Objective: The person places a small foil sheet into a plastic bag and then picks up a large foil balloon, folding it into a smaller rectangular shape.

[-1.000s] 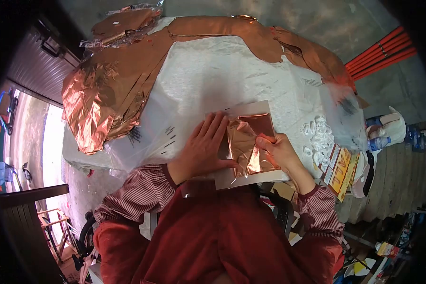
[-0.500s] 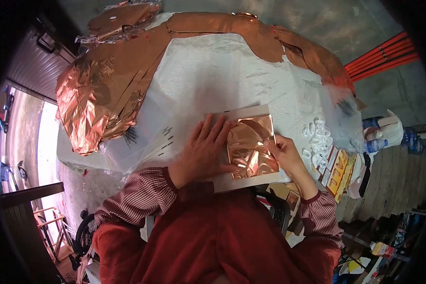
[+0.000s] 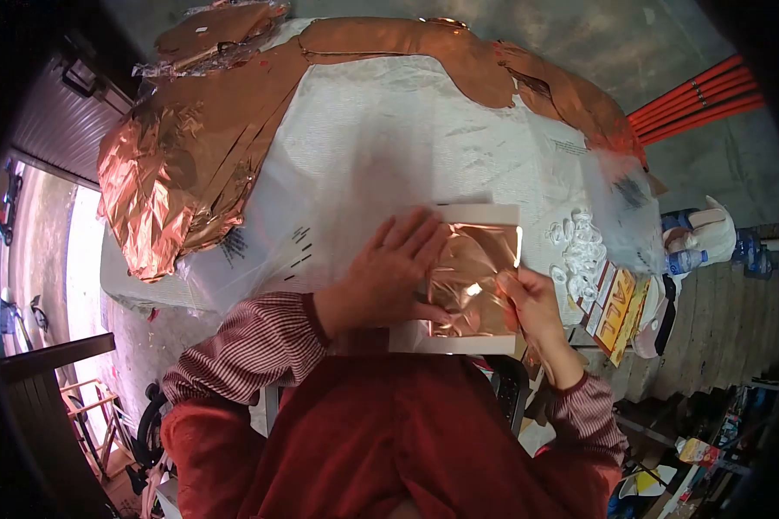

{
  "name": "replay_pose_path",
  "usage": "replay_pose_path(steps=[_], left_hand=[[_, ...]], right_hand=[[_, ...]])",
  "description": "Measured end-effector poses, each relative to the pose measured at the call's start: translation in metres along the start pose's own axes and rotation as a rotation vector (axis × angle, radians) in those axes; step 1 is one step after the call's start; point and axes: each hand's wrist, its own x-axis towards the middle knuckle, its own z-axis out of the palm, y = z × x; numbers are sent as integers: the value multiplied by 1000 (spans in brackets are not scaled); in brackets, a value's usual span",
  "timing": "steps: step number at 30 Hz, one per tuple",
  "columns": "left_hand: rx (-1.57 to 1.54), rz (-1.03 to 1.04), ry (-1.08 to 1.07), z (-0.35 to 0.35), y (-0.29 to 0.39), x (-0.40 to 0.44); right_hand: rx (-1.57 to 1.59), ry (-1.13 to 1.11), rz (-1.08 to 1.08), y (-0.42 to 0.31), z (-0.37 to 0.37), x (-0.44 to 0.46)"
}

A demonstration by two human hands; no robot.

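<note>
In front of my lap, a square of shiny copper-coloured foil (image 3: 472,294) lies wrinkled over a pale card (image 3: 476,344), whose edges show above and below it. My left hand (image 3: 394,268) rests flat across the left side of the foil and card, fingers stretched and thumb low. At the right edge, my right hand (image 3: 532,303) pinches the foil between thumb and fingers; whether the card is also in that grip I cannot tell.
Large copper-coloured foil pieces (image 3: 173,156) drape the left and far edges of the white covered table (image 3: 355,112). Clear plastic bags (image 3: 234,251) lie at left. White looped bits (image 3: 580,251) and a yellow-and-red box (image 3: 613,316) sit at right. Orange poles (image 3: 697,99) stand beyond.
The foil and card have shifted to the right and turned straighter. Both hands have moved right along with them, the right one now gripping at the foil's right edge.
</note>
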Motion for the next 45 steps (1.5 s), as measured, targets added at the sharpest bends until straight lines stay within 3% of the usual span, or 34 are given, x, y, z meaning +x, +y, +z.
replay_pose_path(steps=[1,2,5,8,11,15,20,34,36,45], left_hand=[[-30,84,9,3,0,4],[-61,170,16,7,0,6],[-60,304,-54,16,-1,10],[-101,369,-128,11,-1,12],[-60,415,-178,13,-6,14],[-49,420,-242,4,-6,14],[-35,351,-107,13,-15,16],[-4,430,-113,13,-9,14],[-4,441,-110,12,-9,12],[-77,536,-145,23,7,19]], right_hand=[[16,64,-46,3,0,-8],[52,73,99,2,-2,-22],[151,219,84,45,8,-49],[287,188,190,34,22,-70],[395,177,62,51,37,-73],[388,210,37,65,48,-77],[429,213,30,66,62,-82],[586,260,-79,60,79,-87],[640,65,38,65,71,-92],[766,96,136,68,72,-103]])
